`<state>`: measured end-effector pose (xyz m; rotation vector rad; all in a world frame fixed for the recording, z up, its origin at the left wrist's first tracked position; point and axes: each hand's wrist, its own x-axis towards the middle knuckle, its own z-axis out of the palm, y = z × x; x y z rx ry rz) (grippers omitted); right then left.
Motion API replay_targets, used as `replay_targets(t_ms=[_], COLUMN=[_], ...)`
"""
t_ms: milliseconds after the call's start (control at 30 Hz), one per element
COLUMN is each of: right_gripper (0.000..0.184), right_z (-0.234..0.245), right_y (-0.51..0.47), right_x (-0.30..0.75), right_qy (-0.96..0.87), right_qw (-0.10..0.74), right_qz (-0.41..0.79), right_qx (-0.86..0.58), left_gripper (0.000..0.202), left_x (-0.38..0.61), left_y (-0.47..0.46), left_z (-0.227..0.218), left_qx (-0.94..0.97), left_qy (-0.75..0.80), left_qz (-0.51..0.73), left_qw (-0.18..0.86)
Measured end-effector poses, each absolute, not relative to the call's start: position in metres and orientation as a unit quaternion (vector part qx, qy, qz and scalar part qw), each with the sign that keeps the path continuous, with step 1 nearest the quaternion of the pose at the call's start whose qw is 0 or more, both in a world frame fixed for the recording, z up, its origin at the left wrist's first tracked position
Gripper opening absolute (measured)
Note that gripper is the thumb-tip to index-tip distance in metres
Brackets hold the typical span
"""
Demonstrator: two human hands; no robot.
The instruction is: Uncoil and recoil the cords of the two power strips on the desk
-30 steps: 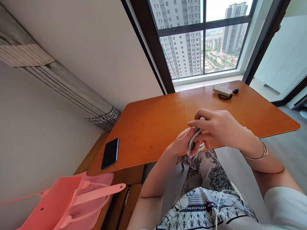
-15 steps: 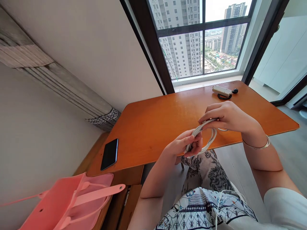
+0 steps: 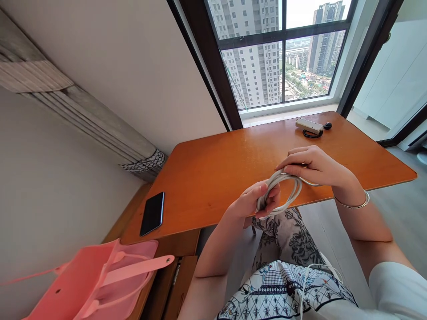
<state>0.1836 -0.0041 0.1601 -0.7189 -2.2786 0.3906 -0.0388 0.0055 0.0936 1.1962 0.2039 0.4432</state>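
A white cable, wound into a small coil, hangs between both hands just above the front edge of the orange wooden table. My left hand is closed round the coil's lower left end. My right hand pinches the coil's upper right part with fingers pressed together. A metal bangle sits on the right wrist.
A black phone lies at the table's near left corner. A beige power strip with a black cord rests at the far edge by the window. A pink bag stands low at the left. My patterned lap is below the hands.
My right hand has moved right and away from the left hand, drawing the cable out from a tight bundle into an open loop. The left hand has stayed put.
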Motion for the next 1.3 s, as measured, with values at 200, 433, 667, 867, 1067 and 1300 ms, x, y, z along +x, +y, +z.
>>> replay_targets(t_ms=[200,433,667,867,1067,1300], right_gripper=[0.034,0.042,0.05,0.059,0.056,0.054], right_z=[0.142,0.09,0.055,0.025,0.029,0.061], right_y=[-0.006,-0.013,-0.023,-0.03,-0.039,-0.062], right_x=[0.19,0.182,0.163,0.159,0.161,0.145], right_qy=[-0.835,-0.729,-0.733,-0.742,-0.787,-0.856], right_qw=[0.397,0.454,0.404,0.446,0.389,0.181], right_qz=[0.204,0.33,0.356,0.141,-0.017,-0.097], right_qx=[-0.321,-0.393,-0.415,-0.481,-0.479,-0.475], left_gripper=[0.054,0.056,0.057,0.047,0.047,0.053], left_x=[-0.048,-0.055,-0.064,-0.079,-0.079,-0.073], left_y=[0.01,0.016,0.024,0.031,0.031,0.033], left_z=[0.086,0.094,0.099,0.117,0.114,0.11], left_qx=[0.488,0.439,0.445,0.43,0.434,0.445], left_qy=[0.071,0.058,0.147,0.18,0.199,0.183], left_qz=[0.236,0.39,0.547,0.667,0.679,0.687], left_qw=[0.837,0.807,0.694,0.582,0.557,0.545])
